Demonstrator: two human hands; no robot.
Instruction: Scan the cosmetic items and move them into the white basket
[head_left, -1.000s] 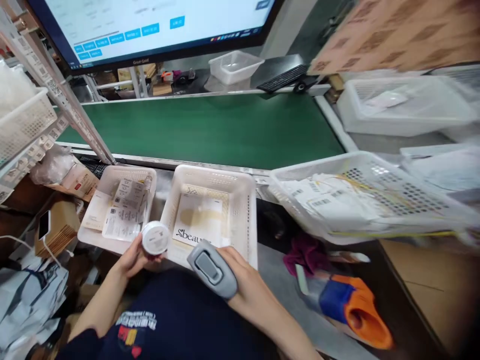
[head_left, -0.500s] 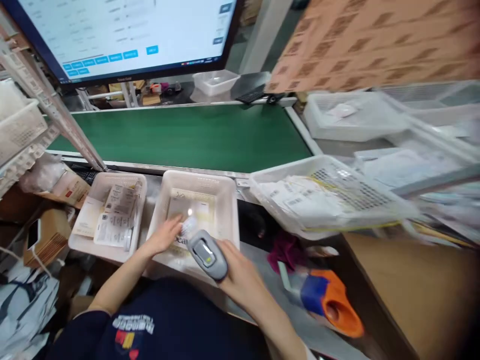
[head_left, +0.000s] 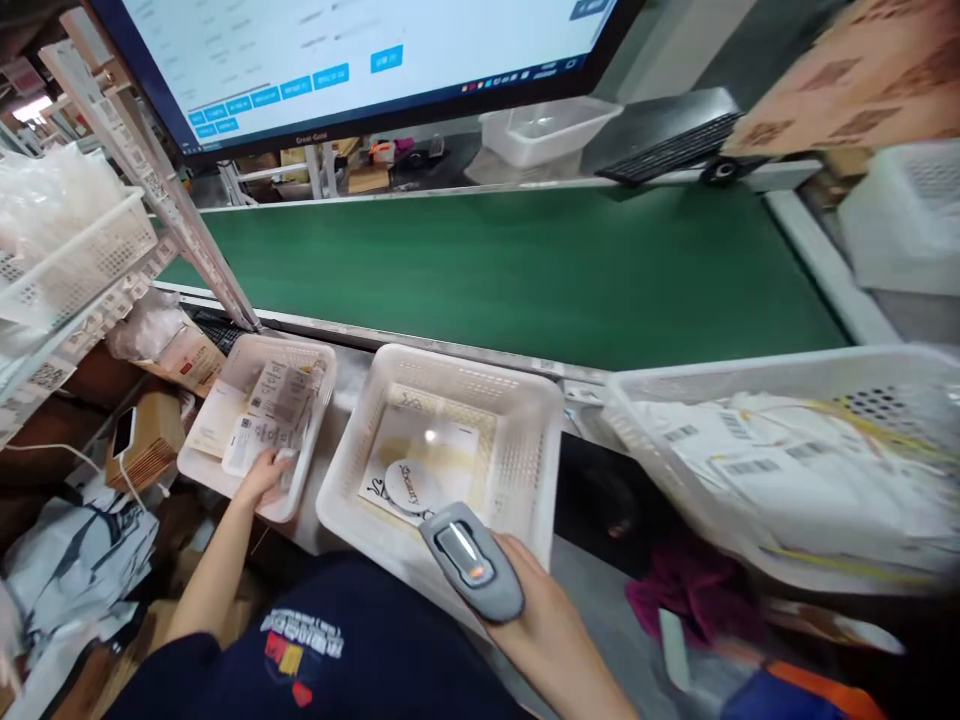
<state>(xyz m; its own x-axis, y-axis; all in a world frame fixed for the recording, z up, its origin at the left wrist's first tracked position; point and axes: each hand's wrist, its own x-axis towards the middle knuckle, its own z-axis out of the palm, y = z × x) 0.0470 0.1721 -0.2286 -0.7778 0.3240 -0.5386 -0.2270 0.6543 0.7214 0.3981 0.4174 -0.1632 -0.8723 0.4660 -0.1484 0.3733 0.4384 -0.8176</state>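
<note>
The right hand is closed around a grey scanner, with the fingers wrapped under its body; the scanner head sits over the near rim of the middle basket. Inside this basket a white jar lies on a printed sheet, apart from both hands. The left hand reaches into the small tray at the left and rests on the paper slips there. Its fingers are bent over the slips, but I cannot tell if they grip one. Behind the baskets runs a green belt.
</note>
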